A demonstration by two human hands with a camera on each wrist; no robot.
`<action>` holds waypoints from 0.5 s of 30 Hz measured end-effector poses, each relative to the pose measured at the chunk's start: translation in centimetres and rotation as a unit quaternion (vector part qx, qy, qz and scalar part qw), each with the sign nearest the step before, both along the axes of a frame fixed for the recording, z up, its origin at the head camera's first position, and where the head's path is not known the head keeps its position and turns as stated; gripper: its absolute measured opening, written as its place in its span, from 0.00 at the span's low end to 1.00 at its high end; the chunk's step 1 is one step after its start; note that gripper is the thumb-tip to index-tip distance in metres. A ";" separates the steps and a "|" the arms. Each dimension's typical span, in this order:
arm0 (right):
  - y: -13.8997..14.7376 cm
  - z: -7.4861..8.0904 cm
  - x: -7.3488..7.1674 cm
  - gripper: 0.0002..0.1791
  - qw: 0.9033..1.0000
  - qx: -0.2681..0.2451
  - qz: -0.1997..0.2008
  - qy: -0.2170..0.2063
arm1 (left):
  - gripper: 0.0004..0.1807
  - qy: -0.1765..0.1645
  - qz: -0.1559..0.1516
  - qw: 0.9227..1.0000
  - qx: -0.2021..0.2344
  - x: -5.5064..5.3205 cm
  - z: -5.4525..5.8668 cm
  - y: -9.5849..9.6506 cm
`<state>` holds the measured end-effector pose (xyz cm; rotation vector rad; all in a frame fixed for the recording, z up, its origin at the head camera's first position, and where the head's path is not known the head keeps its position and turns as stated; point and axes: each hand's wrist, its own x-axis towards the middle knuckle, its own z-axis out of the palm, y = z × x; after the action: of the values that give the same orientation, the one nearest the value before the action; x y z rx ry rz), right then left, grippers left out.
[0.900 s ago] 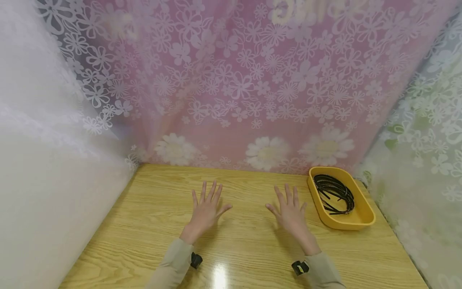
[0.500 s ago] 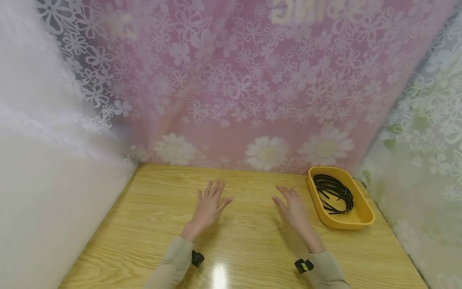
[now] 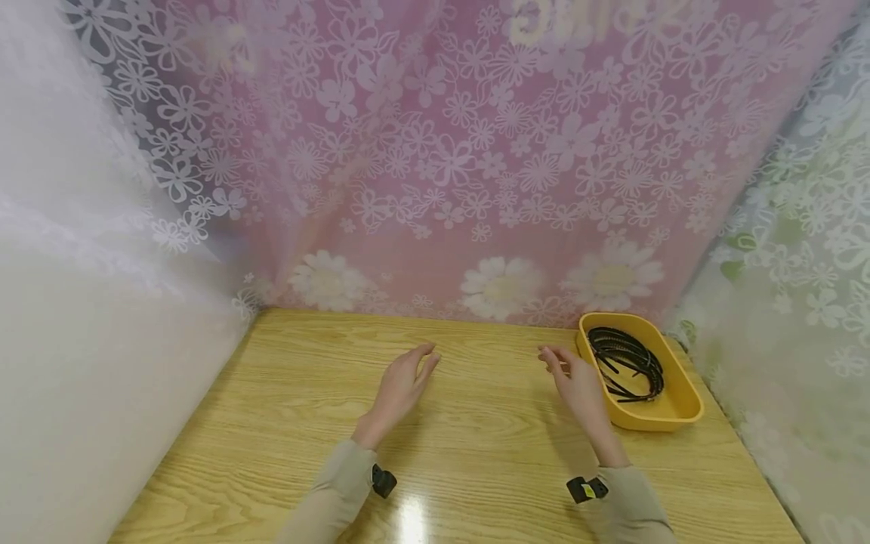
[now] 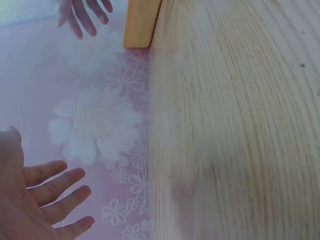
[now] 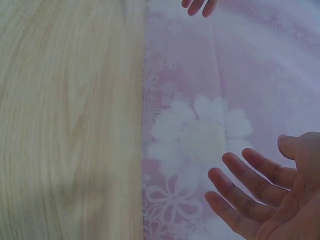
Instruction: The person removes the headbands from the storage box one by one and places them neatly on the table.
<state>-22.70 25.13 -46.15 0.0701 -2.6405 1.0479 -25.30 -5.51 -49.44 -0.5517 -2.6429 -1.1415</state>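
Observation:
My left hand [image 3: 396,387] hovers over the middle of the wooden table, palm turned inward and holding nothing. In the left wrist view its fingers [image 4: 65,200] are spread and relaxed. My right hand [image 3: 581,389] is in the air just left of a yellow tray [image 3: 680,418], with nothing in it. Its fingers [image 5: 250,192] are loosely bent and apart in the right wrist view. Inside the tray lie coiled black cords or cables [image 3: 628,359] with a ribbed look; their exact kind cannot be told.
The wooden table [image 3: 272,423] ends against a pink flowered curtain [image 3: 442,189] at the back. A white sheet [image 3: 102,340] hangs on the left and a flowered, translucent one [image 3: 795,363] on the right. A black strap device [image 3: 384,481] sits on each wrist.
Both hands have turned from palms down with spread fingers to palms facing inward, fingers closer together. The right hand has moved right, toward the tray; the left has shifted slightly right.

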 end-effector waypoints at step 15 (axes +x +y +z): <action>6.4 1.4 0.0 0.23 0.998 -0.031 -0.033 0.049 | 0.19 0.001 -0.027 0.998 0.051 -1.5 1.4 2.9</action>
<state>-22.72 31.48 -44.78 0.0196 -2.5029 1.0748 -26.76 -2.57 -48.08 -0.6082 -2.5656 -1.2819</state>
